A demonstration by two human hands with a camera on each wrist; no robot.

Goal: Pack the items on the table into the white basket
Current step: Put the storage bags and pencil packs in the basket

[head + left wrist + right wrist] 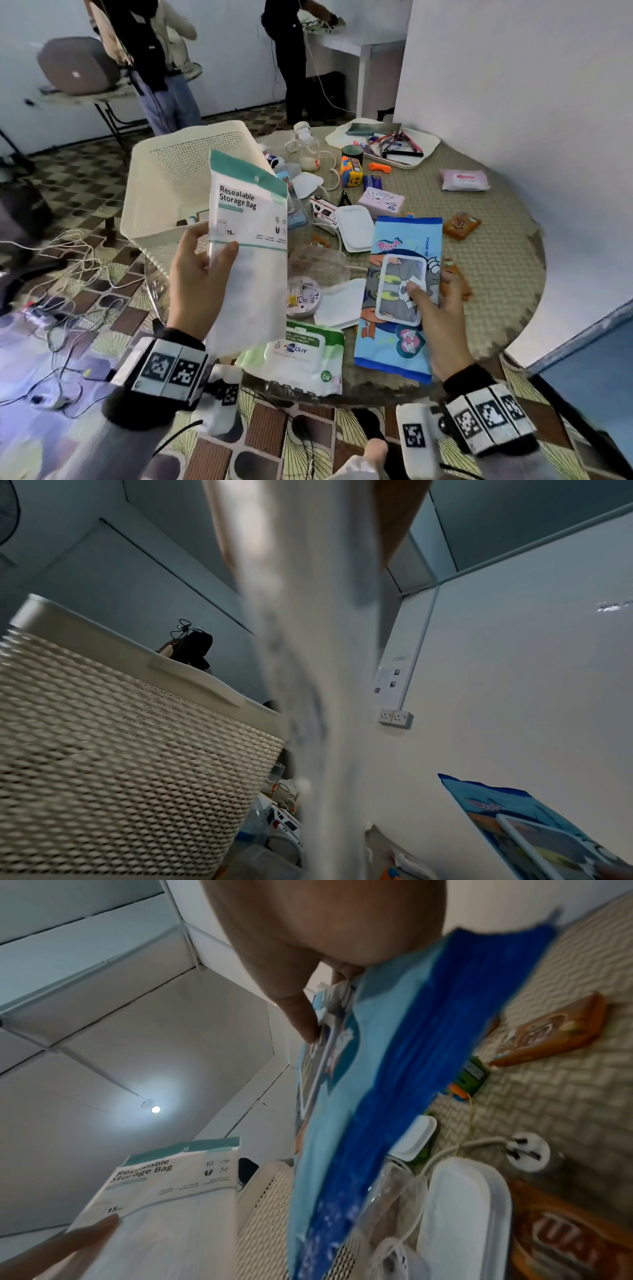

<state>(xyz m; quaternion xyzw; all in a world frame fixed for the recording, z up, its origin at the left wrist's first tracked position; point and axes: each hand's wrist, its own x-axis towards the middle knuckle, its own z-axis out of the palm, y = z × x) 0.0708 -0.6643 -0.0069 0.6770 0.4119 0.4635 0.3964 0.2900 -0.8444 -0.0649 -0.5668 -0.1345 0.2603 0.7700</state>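
Note:
My left hand (202, 270) grips a white and teal pack of resealable storage bags (248, 240), held upright above the table's near left edge, just in front of the white woven basket (161, 192). The same pack (164, 1191) shows in the right wrist view, with a left finger on it. My right hand (435, 308) holds a blue cartoon wipes pack (400, 291) lifted over the table, thumb on its white lid. The wipes pack (394, 1069) fills the right wrist view, and its corner (534, 829) shows low right in the left wrist view. The basket wall (120, 764) is close at left.
The round table (479, 308) carries a green wipes pack (305, 356), white lids, a clear container (318, 263), toy vehicles, orange packets (460, 224), a pink wipes pack (464, 180) and a tray of pens (387, 142). Cables lie on the floor at left. Two people stand behind.

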